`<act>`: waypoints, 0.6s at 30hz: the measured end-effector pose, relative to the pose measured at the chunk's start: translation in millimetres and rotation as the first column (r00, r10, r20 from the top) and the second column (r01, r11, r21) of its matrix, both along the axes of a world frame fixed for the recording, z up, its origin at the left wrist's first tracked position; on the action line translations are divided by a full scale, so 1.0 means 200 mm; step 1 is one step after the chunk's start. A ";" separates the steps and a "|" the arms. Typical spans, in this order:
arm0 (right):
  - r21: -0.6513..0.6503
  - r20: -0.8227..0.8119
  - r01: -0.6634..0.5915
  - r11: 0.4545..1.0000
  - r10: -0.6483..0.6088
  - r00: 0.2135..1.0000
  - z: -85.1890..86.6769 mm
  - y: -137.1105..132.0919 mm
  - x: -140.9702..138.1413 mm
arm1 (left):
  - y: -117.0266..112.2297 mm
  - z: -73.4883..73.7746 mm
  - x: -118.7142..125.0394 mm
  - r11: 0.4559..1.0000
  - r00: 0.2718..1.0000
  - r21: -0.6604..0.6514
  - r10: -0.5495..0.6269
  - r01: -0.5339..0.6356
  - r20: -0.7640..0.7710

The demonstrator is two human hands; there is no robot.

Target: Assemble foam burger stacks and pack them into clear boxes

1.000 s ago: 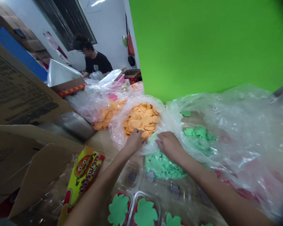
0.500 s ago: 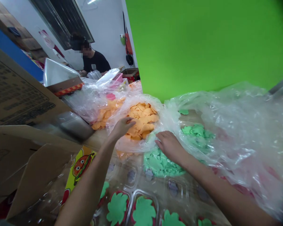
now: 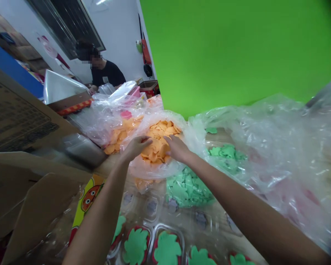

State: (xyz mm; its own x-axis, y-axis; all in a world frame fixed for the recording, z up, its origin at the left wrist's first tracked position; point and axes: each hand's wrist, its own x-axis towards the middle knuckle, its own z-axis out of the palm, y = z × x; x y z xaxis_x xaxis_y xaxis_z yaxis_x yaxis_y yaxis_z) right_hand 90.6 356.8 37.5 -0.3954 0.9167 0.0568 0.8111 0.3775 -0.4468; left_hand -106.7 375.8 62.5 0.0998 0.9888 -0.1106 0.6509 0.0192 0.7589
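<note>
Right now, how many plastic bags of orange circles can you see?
2: the front bag under the left hand and right hand, the back bag behind it to the left. More may hide.

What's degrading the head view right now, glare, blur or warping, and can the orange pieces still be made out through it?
In the head view, wide-lens distortion makes the green panel and cardboard box lean steeply; glare streaks the clear plastic bag at right, which softens toward the frame edge; the top right corner darkens; the orange pieces remain readable.
</note>
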 end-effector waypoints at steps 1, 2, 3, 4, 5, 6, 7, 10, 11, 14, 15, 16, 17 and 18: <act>-0.028 -0.023 -0.018 0.999 0.017 1.000 -0.01 0.04 -0.02 | 0.00 0.01 0.00 1.000 1.000 0.003 0.006 -0.006 0.017; -0.058 -0.046 -0.034 0.998 0.031 0.998 -0.03 0.08 -0.04 | 0.00 0.02 -0.01 1.000 0.999 0.004 0.017 -0.017 0.036; -0.086 -0.072 -0.046 0.995 0.040 0.997 -0.04 0.10 -0.04 | 0.00 0.03 -0.01 1.000 0.998 0.003 0.030 -0.030 0.057; -0.110 -0.102 -0.055 0.992 0.044 0.994 -0.05 0.11 -0.05 | -0.01 0.04 -0.02 0.999 0.995 -0.001 0.045 -0.046 0.084; -0.130 -0.138 -0.061 0.990 0.043 0.990 -0.06 0.12 -0.05 | -0.01 0.06 -0.03 0.998 0.991 -0.008 0.062 -0.061 0.117; -0.145 -0.178 -0.062 0.988 0.036 0.983 -0.05 0.12 -0.05 | -0.01 0.07 -0.04 0.997 0.984 -0.017 0.080 -0.078 0.159; -0.158 -0.224 -0.061 0.986 0.024 0.974 -0.04 0.12 -0.04 | -0.02 0.09 -0.05 0.995 0.973 -0.028 0.098 -0.094 0.210; -0.218 -0.382 -0.057 0.974 -0.032 0.924 0.06 0.11 0.00 | -0.03 0.14 -0.08 0.989 0.908 -0.083 0.147 -0.124 0.391; -0.251 -0.436 -0.064 0.966 -0.053 0.898 0.10 0.10 0.02 | -0.04 0.15 -0.08 0.987 0.879 -0.110 0.157 -0.120 0.450; -0.387 -0.585 -0.144 0.911 -0.122 0.802 0.21 0.08 0.07 | -0.07 0.17 -0.05 0.977 0.796 -0.207 0.159 -0.043 0.584; -0.438 -0.626 -0.183 0.880 -0.152 0.765 0.24 0.07 0.08 | -0.09 0.17 -0.04 0.972 0.773 -0.236 0.152 -0.003 0.615; -0.484 -0.661 -0.224 0.846 -0.186 0.727 0.26 0.05 0.10 | -0.10 0.16 -0.02 0.965 0.752 -0.260 0.143 0.039 0.643; -0.524 -0.689 -0.261 0.811 -0.223 0.690 0.28 0.03 0.12 | -0.12 0.15 0.01 0.958 0.732 -0.277 0.133 0.079 0.668; -0.556 -0.710 -0.293 0.778 -0.261 0.654 0.29 0.00 0.13 | -0.14 0.13 0.03 0.951 0.712 -0.288 0.124 0.114 0.691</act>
State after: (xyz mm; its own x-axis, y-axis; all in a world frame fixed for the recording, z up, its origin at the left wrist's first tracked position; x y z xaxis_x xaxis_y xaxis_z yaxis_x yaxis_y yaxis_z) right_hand 117.1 357.2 95.6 -0.4880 0.8485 -0.2047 0.1085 -0.1738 -0.9788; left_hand -101.6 347.3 89.3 0.2600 0.9214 -0.2888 -0.0607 0.3141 0.9475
